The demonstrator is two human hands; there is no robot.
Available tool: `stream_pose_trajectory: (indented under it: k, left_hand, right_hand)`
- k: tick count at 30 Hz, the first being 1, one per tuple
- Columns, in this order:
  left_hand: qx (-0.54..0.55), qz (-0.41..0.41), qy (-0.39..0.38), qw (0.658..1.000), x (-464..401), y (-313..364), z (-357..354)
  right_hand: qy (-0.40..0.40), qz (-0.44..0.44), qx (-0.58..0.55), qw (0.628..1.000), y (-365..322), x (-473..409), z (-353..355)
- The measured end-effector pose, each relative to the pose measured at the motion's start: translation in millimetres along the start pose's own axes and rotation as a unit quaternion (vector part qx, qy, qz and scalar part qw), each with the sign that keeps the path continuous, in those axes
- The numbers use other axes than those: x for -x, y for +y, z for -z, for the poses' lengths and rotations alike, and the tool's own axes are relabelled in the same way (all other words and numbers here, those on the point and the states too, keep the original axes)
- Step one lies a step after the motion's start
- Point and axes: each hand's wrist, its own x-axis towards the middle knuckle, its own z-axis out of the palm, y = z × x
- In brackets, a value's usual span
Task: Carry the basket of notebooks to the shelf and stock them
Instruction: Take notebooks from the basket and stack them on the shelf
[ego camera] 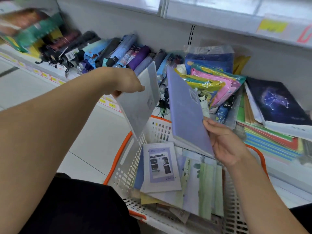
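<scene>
A white basket (128,166) with an orange rim sits low in front of me, holding several notebooks (160,168) with pale covers. My left hand (125,81) grips the top edge of a grey notebook (140,102), held tilted above the basket's left side. A lilac notebook (185,112) is raised over the basket, gripped at its lower right edge by my right hand (226,144). Behind both lies the shelf (287,179), where a dark constellation notebook (276,102) tops a stack of coloured notebooks (270,142) at the right.
Folded umbrellas (108,53) lie in a row along the shelf's back left. Bagged pink and yellow items (216,81) are piled in a clear bin at the middle. An upper shelf (219,12) with price tags overhangs. Pale floor tiles (94,132) lie to the left.
</scene>
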Motion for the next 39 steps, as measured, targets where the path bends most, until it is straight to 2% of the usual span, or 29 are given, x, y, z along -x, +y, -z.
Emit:
stream_pose_trajectory:
  k: [1, 3, 4, 7, 10, 15, 19, 21, 23, 26, 28, 31, 33, 35, 39]
  left_hand:
    - [0.108, -0.004, -0.029, 0.994, 1, 1, 1]
    - [0.295, -0.030, -0.071, 0.952, 9, 7, 2]
    - [0.358, -0.046, -0.068, 0.930, 14, 12, 2]
    - [0.464, -0.085, -0.018, 0.882, 25, 26, 6]
    - [0.531, -0.084, 0.020, 0.843, 33, 29, 16]
    - [0.570, -0.128, -0.039, 0.811, 46, 27, 33]
    - [0.545, -0.154, -0.072, 0.821, 61, 27, 31]
    - [0.560, -0.170, -0.084, 0.806, 67, 32, 29]
    - [0.589, -0.187, -0.037, 0.786, 67, 40, 30]
    - [0.602, -0.252, 0.055, 0.756, 63, 59, 35]
    - [0.601, -0.303, 0.088, 0.734, 63, 75, 41]
    - [0.619, -0.313, 0.136, 0.708, 64, 108, 64]
    - [0.651, -0.316, 0.106, 0.681, 66, 128, 89]
    - [0.665, -0.334, 0.076, 0.663, 69, 137, 114]
    - [0.625, -0.343, 0.096, 0.694, 66, 133, 131]
  right_hand:
    - [0.004, 0.007, -0.016, 1.000, -4, -4, -12]
    - [0.031, 0.030, 0.000, 0.999, -13, -15, -36]
    - [0.051, 0.053, 0.038, 0.997, -19, -20, -48]
    - [0.108, 0.129, 0.155, 0.974, -35, -35, -78]
    - [0.108, 0.161, 0.174, 0.965, -56, -39, -104]
    - [0.065, 0.189, 0.137, 0.970, -85, -28, -130]
    - [0.058, 0.230, 0.212, 0.948, -83, -6, -132]
    - [0.066, 0.268, 0.243, 0.930, -85, 2, -132]
    - [0.040, 0.261, 0.220, 0.939, -96, 11, -133]
    - [-0.049, 0.206, 0.176, 0.961, -120, 33, -138]
    - [-0.070, 0.253, 0.189, 0.946, -137, 48, -146]
    - [-0.039, 0.349, 0.194, 0.916, -172, 52, -158]
    - [-0.033, 0.382, 0.182, 0.906, -210, 45, -167]
    - [-0.007, 0.384, 0.152, 0.911, -264, 30, -178]
    - [0.070, 0.345, 0.091, 0.932, -374, -19, -200]
